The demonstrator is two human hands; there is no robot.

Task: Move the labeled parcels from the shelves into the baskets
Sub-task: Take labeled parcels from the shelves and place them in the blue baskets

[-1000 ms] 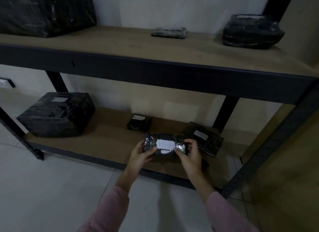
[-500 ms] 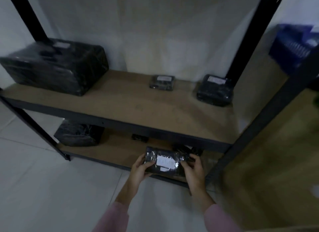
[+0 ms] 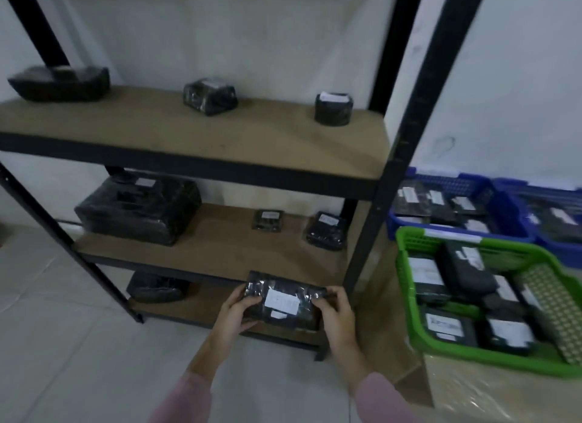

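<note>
A black-wrapped parcel with a white label (image 3: 283,300) is held in front of the lowest shelf. My left hand (image 3: 236,312) grips its left end and my right hand (image 3: 338,315) grips its right end. To the right stands a green basket (image 3: 406,265) holding several labeled parcels. Behind it sits a blue basket (image 3: 447,180) with more parcels, and a second blue basket (image 3: 535,189) lies at the far right. Other black parcels remain on the shelves: a large one (image 3: 138,208) and two small ones (image 3: 267,219) (image 3: 327,230) on the middle shelf.
The black metal rack (image 3: 371,221) has wooden boards. On the upper shelf lie three parcels (image 3: 59,82) (image 3: 209,95) (image 3: 333,107). One more parcel (image 3: 157,285) sits on the bottom shelf. The baskets stand on a plastic-covered brown surface (image 3: 491,394). A pale tiled floor (image 3: 63,344) lies below.
The view has risen and swung right, bringing the baskets into sight. Both hands have lifted the parcel up off the bottom shelf and away from the rack.
</note>
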